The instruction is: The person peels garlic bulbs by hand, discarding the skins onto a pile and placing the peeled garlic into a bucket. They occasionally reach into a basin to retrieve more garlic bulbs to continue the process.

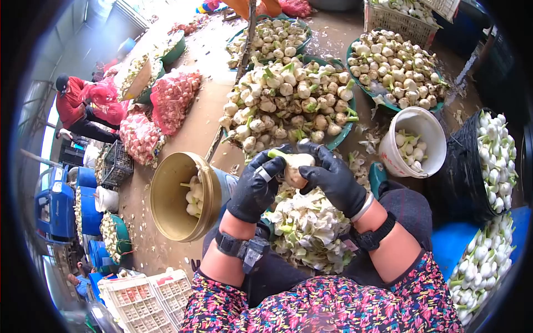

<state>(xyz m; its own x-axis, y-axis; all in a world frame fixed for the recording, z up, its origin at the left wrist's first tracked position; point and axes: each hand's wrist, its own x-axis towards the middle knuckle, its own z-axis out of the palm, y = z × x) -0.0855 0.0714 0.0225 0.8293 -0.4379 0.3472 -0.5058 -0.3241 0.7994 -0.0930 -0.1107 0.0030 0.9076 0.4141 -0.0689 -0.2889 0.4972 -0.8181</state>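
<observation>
Brown floor spread beneath garlic-filled basins. I had the left hand and right hand curled closely around a bulb above peelings, long axis slanting, green stem pointing up-left.

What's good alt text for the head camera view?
Black-gloved left hand and right hand hold a garlic bulb above a heap of papery skins. Beyond stands a green tub piled with more bulbs; a white bucket is to the right.

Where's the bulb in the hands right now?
Head view, just right of centre: the bulb is held between the left hand and the right hand, with the peelings below it in the picture.
</observation>
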